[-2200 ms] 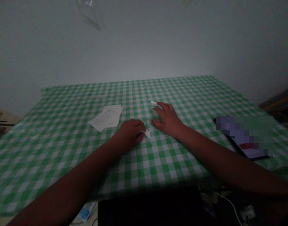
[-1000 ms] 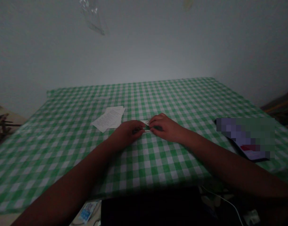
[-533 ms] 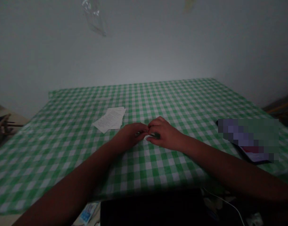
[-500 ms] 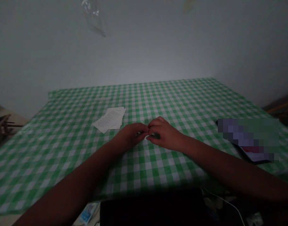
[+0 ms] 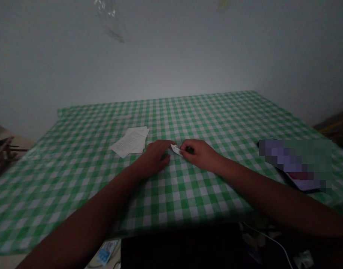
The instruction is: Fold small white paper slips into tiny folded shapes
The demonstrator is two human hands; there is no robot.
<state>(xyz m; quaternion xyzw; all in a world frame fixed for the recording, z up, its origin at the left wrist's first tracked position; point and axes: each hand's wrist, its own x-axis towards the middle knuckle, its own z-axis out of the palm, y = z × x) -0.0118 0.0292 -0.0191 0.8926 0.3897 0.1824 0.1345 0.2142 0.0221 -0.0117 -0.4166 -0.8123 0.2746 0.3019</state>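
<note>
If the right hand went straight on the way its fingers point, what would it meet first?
Past the small white paper it seems to pinch, the right hand would probably meet the left hand first, though depth is unclear.

matt paper strip (image 5: 176,150), matt paper sheets (image 5: 131,141), cloth-like tablecloth (image 5: 171,201), glossy plastic film (image 5: 111,20), smooth matt wall (image 5: 188,48)

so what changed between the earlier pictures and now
The left hand and right hand, whose fingertips met half a second ago, have parted slightly, baring the small white paper between them. The left has opened; the right pinches the paper's near end. The printed sheets and device stayed put.
</note>
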